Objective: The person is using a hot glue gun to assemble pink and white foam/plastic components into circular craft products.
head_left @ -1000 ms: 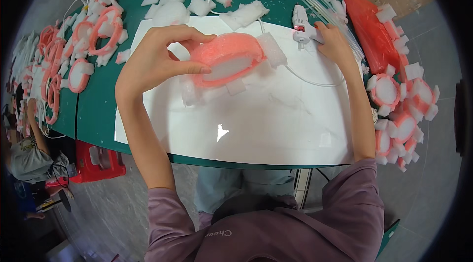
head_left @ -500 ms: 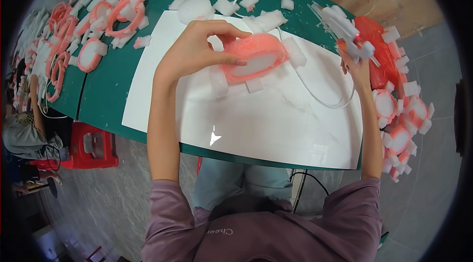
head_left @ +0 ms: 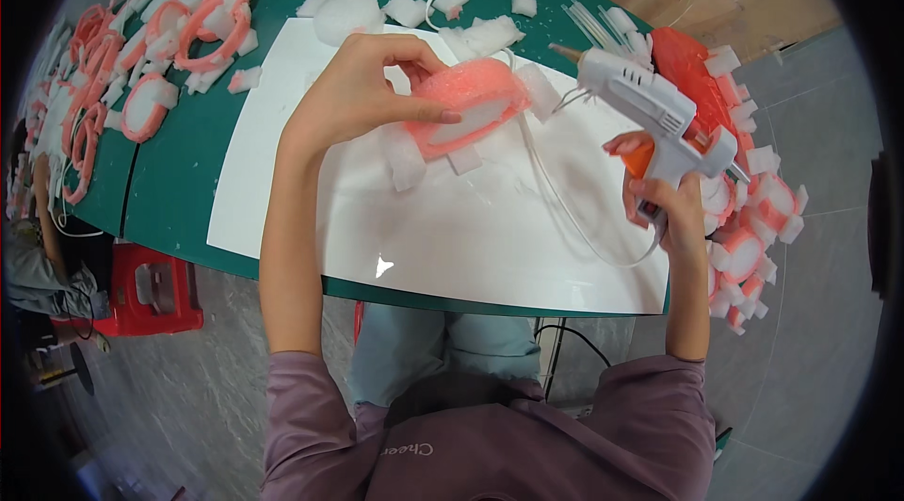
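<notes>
I report a dark green table [head_left: 174,204] with a glossy white board [head_left: 471,261] on its near part. To the right, above the board, my right hand [head_left: 673,204] is wrapped around the handle of a white plastic glue gun with an orange trigger [head_left: 650,104], its nozzle toward far left. I judge it stiff and the heavier item; the handle is the safe hold, the nozzle possibly hot.

Over the board's far middle sits a tilted round pink foam band with a white centre [head_left: 480,82]; whether it rests on the board I cannot tell. My left hand [head_left: 348,91] pinches its left end, thumb on the near side. I expect it to be light, soft and easily dented: grip the band lightly, not the small white foam blocks [head_left: 407,164] projecting from it.
</notes>
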`<state>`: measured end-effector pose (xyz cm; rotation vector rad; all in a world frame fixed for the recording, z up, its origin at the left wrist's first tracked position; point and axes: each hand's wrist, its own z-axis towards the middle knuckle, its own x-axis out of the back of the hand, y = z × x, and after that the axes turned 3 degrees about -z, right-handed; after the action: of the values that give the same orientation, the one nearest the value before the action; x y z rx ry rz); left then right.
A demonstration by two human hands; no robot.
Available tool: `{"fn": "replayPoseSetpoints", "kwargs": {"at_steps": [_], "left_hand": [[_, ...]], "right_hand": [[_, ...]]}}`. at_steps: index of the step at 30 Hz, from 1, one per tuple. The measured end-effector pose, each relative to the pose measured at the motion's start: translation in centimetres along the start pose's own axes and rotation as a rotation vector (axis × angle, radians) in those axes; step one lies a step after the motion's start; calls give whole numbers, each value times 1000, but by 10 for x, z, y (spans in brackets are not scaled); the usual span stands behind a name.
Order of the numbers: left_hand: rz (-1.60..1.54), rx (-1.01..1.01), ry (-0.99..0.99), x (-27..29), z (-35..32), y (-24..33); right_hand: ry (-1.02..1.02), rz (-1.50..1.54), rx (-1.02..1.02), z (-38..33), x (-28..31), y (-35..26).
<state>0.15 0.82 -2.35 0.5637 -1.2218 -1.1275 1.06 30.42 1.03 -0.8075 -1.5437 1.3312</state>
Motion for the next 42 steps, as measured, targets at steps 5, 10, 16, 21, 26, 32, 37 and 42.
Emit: {"fn": "replayPoseSetpoints", "kwargs": {"at_steps": [5,10,16,21,26,32,37,42], "left_hand": [[-2,3,2,1,0,-3],[12,-18,8,1,-1,-3],[9,-18,20,1,-2,-4],[29,-29,25,2,-1,-4],[22,-36,17,3,-1,-5],[3,-136,21,2,1,-11],[-44,-152,56,4,1,-14],[-66,-145,12,2,1,-16]], "right_hand": [[-68,114,-74,-13,-17,-5],[-145,104,-143,-2,-29,2],[-125,101,-152,3,-34,8],[-151,102,-168,4,-30,13],[-104,63,-186,-2,-26,15],[-145,-62,-146,-12,-18,16],[-174,-281,-55,-25,-4,16],[216,-469,-63,9,37,19]]}}
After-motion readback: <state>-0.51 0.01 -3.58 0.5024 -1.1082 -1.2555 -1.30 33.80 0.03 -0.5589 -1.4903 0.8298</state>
